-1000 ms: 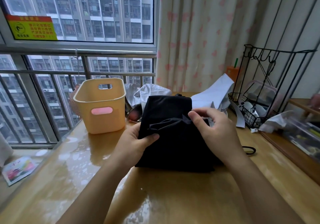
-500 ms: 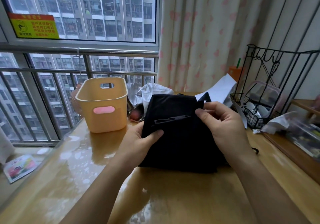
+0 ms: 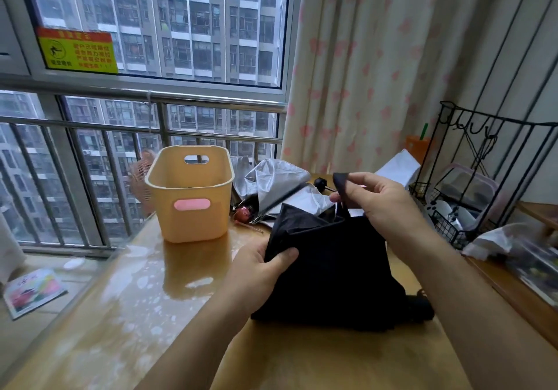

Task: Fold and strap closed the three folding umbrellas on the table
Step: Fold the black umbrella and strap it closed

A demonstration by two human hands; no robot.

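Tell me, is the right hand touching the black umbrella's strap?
Touching. The head view shows the right hand pinching the strap between thumb and fingers, raised above the black umbrella.

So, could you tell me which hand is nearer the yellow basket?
Left. The left hand grips the umbrella right of the basket; the right hand pinches its strap farther right.

The near umbrella (image 3: 332, 275) was black and the far umbrella (image 3: 273, 178) was silver-grey. The basket (image 3: 193, 226) was pale orange with a pink patch (image 3: 189, 204). The curtain (image 3: 377, 88) was cream with pink blotches. The worktop (image 3: 136, 314) was honey-brown.
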